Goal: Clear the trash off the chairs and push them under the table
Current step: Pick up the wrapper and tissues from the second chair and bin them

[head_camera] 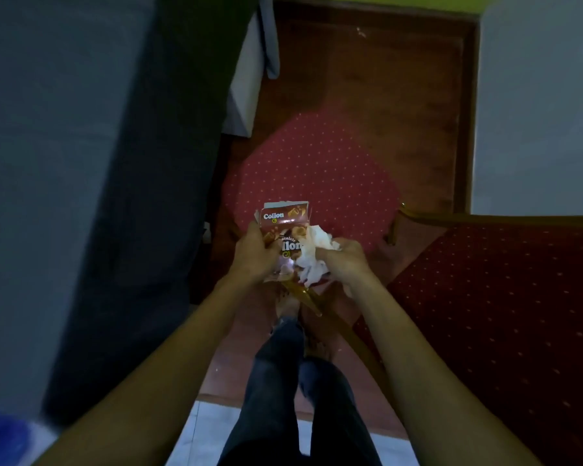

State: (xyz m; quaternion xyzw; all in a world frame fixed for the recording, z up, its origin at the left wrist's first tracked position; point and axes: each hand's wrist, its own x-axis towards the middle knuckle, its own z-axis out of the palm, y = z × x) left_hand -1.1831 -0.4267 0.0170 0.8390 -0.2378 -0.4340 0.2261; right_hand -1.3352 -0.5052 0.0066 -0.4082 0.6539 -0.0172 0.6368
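A long table draped in dark grey cloth (pixel 125 196) fills the left side of the view, its edge running from the top centre down toward the lower left. To the right, a dark red chair seat with pale dots (pixel 505 314) takes up the lower right corner, its gold frame (pixel 398 220) showing at the seat's near corner. Between table and that seat stands a second chair (pixel 313 169) with a lighter red dotted cushion, close against the table's edge. Dark trousers (pixel 293 398) and bare feet stand on the reddish floor below.

Both forearms reach forward over the front edge of the lighter cushion. The left hand (pixel 254 253) has its fingers curled closed around the left side of a brown Collon snack box (pixel 283 220), whose top flap stands open. The right hand (pixel 345 260) is clenched on a wad of crumpled white tissue (pixel 312 253), pressed against the box's right side. Box and tissue are held together above the cushion's front edge, lifted clear of the seat.
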